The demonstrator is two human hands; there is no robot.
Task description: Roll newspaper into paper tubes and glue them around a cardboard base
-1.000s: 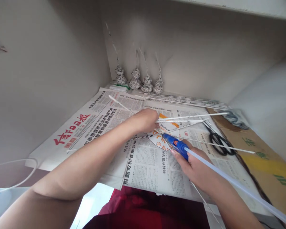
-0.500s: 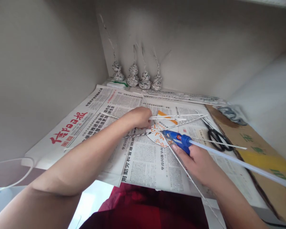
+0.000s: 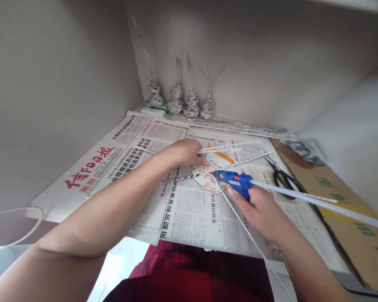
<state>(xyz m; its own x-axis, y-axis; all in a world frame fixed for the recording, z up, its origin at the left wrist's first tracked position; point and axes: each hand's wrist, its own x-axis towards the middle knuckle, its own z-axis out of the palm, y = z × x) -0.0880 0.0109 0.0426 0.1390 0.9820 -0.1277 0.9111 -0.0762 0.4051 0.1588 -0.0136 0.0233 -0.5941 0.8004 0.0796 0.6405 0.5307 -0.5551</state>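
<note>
My right hand is wrapped around a blue hot glue gun, and a long translucent glue stick runs out of its back. The gun's nozzle is over a white card with orange print lying on newspaper. My left hand is closed around thin rolled-paper sticks, just above the card's far left side; their free ends point right and look blurred. Other paper sticks cross at the card, one of them slanting toward my body. Whether the nozzle touches the card or a stick, I cannot tell.
Black scissors lie right of the card beside a cardboard sheet with a crumpled cloth. Behind the newspaper is a bundle of paper sticks. Several woven gourd shapes stand against the back wall.
The sticks in my left hand have shifted, with their free ends a little higher and blurred. The glue gun has moved slightly left, still in my right hand.
</note>
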